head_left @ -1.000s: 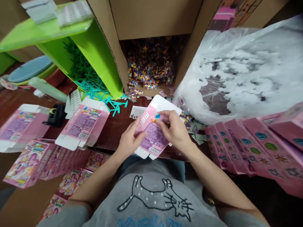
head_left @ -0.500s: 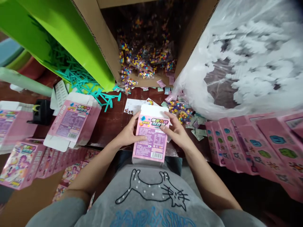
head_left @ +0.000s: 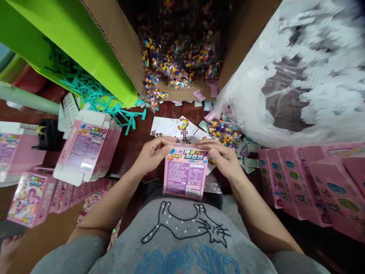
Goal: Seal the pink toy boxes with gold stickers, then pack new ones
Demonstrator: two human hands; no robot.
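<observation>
I hold a small pink printed box [head_left: 185,176] upright against my belly, its back label facing me. My left hand [head_left: 152,153] pinches the box's top left corner, and my right hand [head_left: 222,156] grips its top right edge with curled fingers. The top flap looks folded down between both hands. Just beyond the box lie white pattern cards [head_left: 176,127] and small bags of coloured beads [head_left: 224,133] on the dark red table [head_left: 134,140].
A stack of flat pink box blanks [head_left: 87,146] lies at the left. Finished pink boxes [head_left: 313,179] line the right. An open cardboard carton [head_left: 182,57] holds bead bags. Teal plastic sticks [head_left: 99,97] spill from a green box [head_left: 74,38]. A large plastic bag [head_left: 299,76] is at right.
The box went from flat and tilted to erect with its top flap closed, drawn closer to my body. My view shifted forward, revealing the pattern cards behind it.
</observation>
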